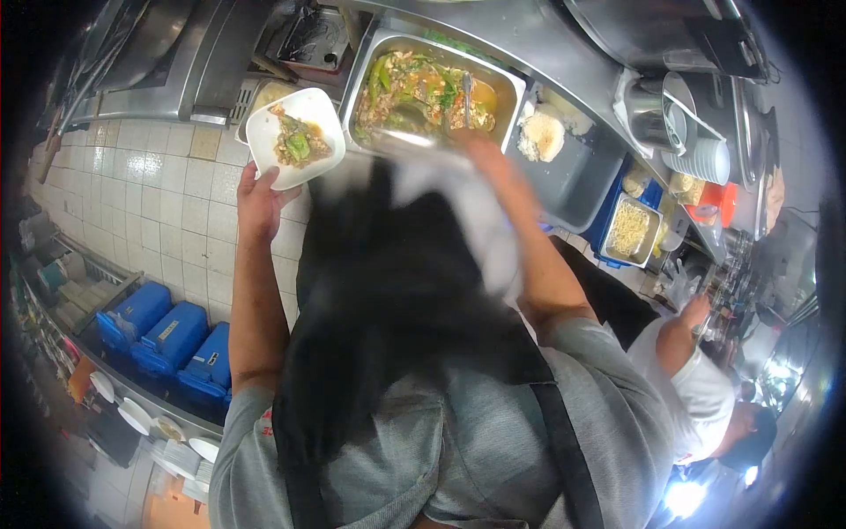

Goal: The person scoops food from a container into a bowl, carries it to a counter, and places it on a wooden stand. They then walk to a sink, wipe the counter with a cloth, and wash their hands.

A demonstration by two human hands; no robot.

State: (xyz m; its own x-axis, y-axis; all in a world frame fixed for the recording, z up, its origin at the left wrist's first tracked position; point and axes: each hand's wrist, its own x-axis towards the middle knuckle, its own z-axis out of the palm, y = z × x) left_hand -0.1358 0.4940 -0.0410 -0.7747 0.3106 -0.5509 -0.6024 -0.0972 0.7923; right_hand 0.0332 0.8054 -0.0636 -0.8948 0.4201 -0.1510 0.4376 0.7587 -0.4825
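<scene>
My left hand (259,201) grips the lower left edge of a white square plate (322,166). A portion of minced food with green pieces (300,141) lies on the plate. To the right, a steel food pan (511,84) holds a stew with green peppers and broth. My right hand (474,145) is at the pan's near edge, blurred, closed at the lower end of a metal serving spoon (467,95). The spoon lies over the stew; its far end is partly hidden in the food. A blurred white cloth (480,198) hangs below my right forearm.
A grey tub (573,181) with pale food stands right of the pan. Further right are a tray of shredded food (630,231), stacked white bowls (701,160) and a co-worker (701,388). Blue bins (172,339) stand at lower left beside the tiled floor (189,203).
</scene>
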